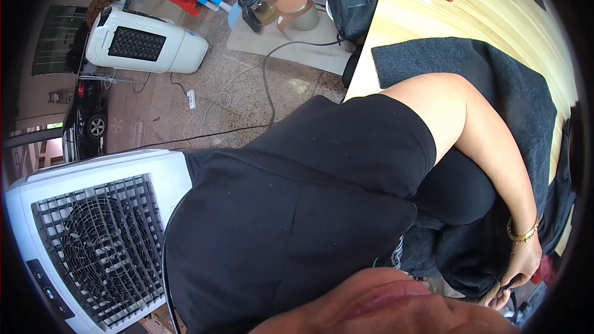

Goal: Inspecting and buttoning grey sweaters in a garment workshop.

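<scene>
Speckled stone floor (247, 86) fills the left of the view, with a white box-shaped air cooler (93, 235) with a dark grille close by. At right runs a pale wooden table (495, 18) covered partly by a dark grey felt mat (495, 80). One bare arm with a gold bracelet (523, 235) reaches down; which arm it is cannot be told. Its hand (523, 266) curls its fingers around black cloth (470, 253) bunched at the table's edge. No other hand shows.

2 air coolers (99, 235), 1 wooden table (495, 18), 1 grey felt mat (470, 68), 1 kettle (257, 7).
</scene>
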### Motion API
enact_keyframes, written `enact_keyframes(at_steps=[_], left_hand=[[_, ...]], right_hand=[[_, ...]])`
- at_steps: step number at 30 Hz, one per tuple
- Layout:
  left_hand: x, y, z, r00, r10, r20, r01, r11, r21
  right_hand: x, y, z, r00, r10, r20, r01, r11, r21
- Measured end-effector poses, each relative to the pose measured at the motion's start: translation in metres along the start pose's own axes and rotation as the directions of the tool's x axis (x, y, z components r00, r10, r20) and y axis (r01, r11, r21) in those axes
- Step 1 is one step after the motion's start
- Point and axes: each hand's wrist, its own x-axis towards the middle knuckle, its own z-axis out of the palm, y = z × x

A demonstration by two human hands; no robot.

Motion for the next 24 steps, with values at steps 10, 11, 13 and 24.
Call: enact_keyframes(at_steps=[10,11,13,24], left_hand=[[0.002,-0.009,0.004,0.998,0.053,-0.043,-0.056,0.994,-0.090],[0.001,-0.009,0.005,0.997,0.055,-0.061,-0.059,0.996,-0.073],[-0.004,-0.009,0.007,0.990,0.090,-0.109,-0.097,0.994,-0.056],[-0.050,0.030,-0.021,0.961,0.116,-0.251,-0.004,0.914,0.406]], right_hand=[[0.012,0.034,-0.031,0.952,0.300,0.066,-0.307,0.928,0.210],[0.012,0.035,-0.032,0.961,0.164,0.221,-0.222,0.937,0.269],[0.009,0.037,-0.032,0.960,0.172,0.222,-0.226,0.943,0.246],[-0.004,-0.021,0.033,0.980,0.174,-0.097,-0.152,0.968,0.201]])
